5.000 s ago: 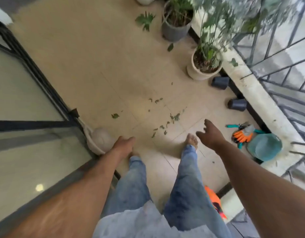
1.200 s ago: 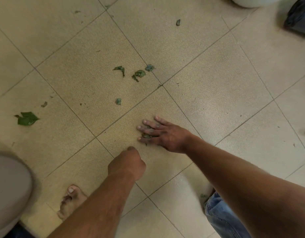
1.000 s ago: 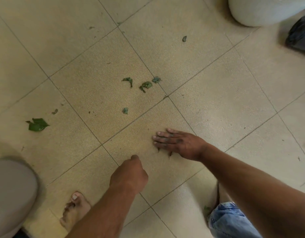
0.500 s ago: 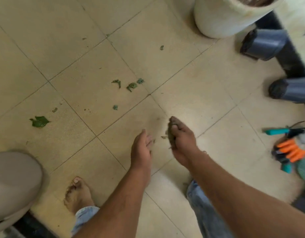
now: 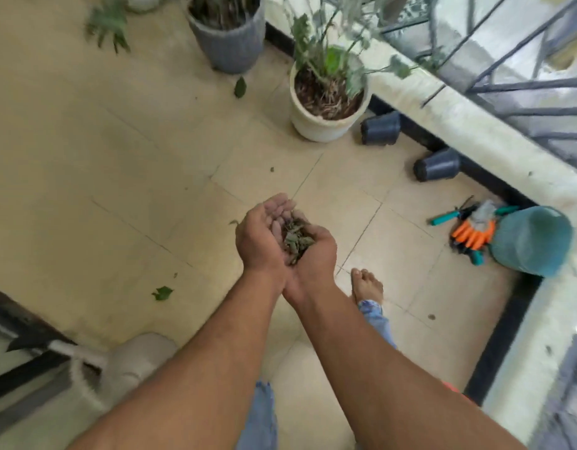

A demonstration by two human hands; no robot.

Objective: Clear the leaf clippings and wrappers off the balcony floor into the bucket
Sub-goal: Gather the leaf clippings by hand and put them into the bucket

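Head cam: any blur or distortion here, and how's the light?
Head view: clippings in left hand and right hand sharp at centre; motion blur smears railing and top-left plant; wide-angle lens bends the ledge; light soft, no hard shadows.

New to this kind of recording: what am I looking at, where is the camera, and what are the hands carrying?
No machine here: a person works bare-handed, and the one camera sits on their head, looking down. The left hand and right hand are cupped together around a small heap of green-brown leaf clippings. Below is the beige tiled balcony floor, where a loose green leaf lies. At the right sits a round teal plastic bucket, beside orange-fingered gardening gloves. A white round plant pot stands by the parapet.
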